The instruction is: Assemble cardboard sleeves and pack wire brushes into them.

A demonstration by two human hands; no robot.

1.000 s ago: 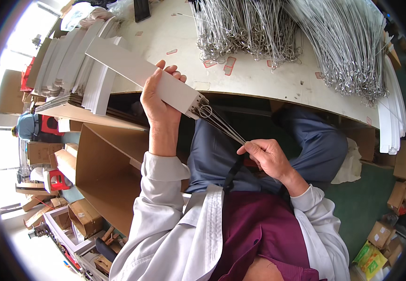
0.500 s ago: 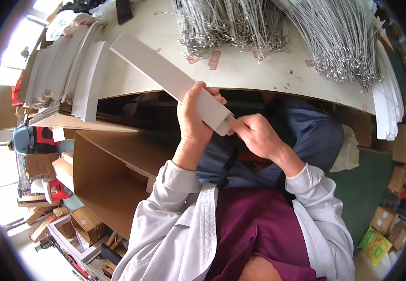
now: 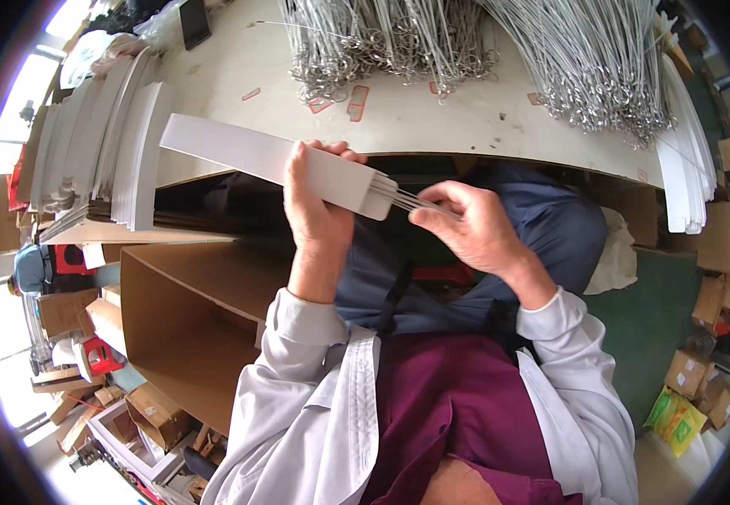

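My left hand (image 3: pixel 319 215) is closed round a long, narrow white box (image 3: pixel 230 147), which slants across the front edge of the table. The box's right end is open, with a flap (image 3: pixel 377 204) hanging at its mouth. Several thin metal wires (image 3: pixel 405 199) stick out of that mouth. My right hand (image 3: pixel 474 227) pinches their outer ends between thumb and fingers. How far the wires reach inside the box is hidden. Behind my hands, bundles of grey wires (image 3: pixel 382 42) with looped ends lie on the table, and another large bundle (image 3: pixel 588 76) fans out to their right.
Flat white box blanks (image 3: pixel 100 139) stand stacked at the table's left end, more (image 3: pixel 687 160) at its right. A dark phone-like slab (image 3: pixel 195 23) lies at the back of the pale table (image 3: pixel 239 76). Below left, a large cardboard box (image 3: pixel 188 337) gapes beside my legs.
The white box has swung to a flatter slant and shifted left with my left hand. My right hand has drawn away from its mouth, and more wire now shows between them.
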